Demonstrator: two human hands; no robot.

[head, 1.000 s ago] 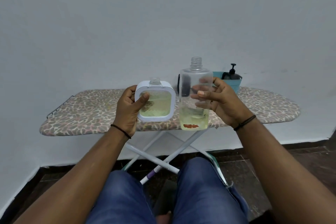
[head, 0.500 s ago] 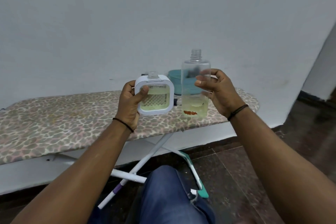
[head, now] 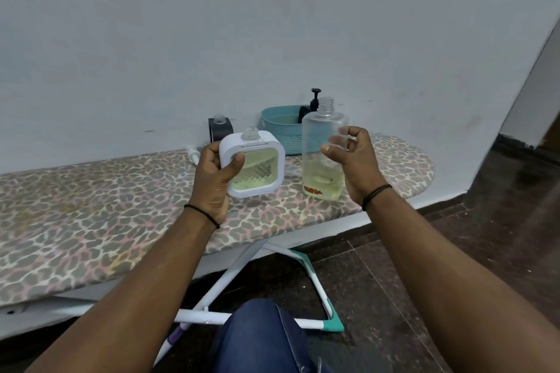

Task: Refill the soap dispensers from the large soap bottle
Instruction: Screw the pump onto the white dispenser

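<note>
Clear plastic forms the large soap bottle [head: 323,157], one in count, uncapped and about one-third full of yellowish liquid, standing upright on the ironing board [head: 91,206] near its rounded end. Soap dispensers number two: a white square dispenser [head: 257,165] and a dark dispenser [head: 220,128] at the board's wall edge. One teal basket [head: 281,127] stands behind the bottle and holds a black pump [head: 315,98]. One white pump head [head: 193,154] lies on the board by the left hand.

The left hand [head: 213,179] grips the white dispenser upright, thumb across its front window, above the board. The right hand [head: 354,163] is released, fingers loosely curled beside the bottle. Half a second earlier, the right hand held the bottle raised above the board; the bottle now rests on it.
</note>
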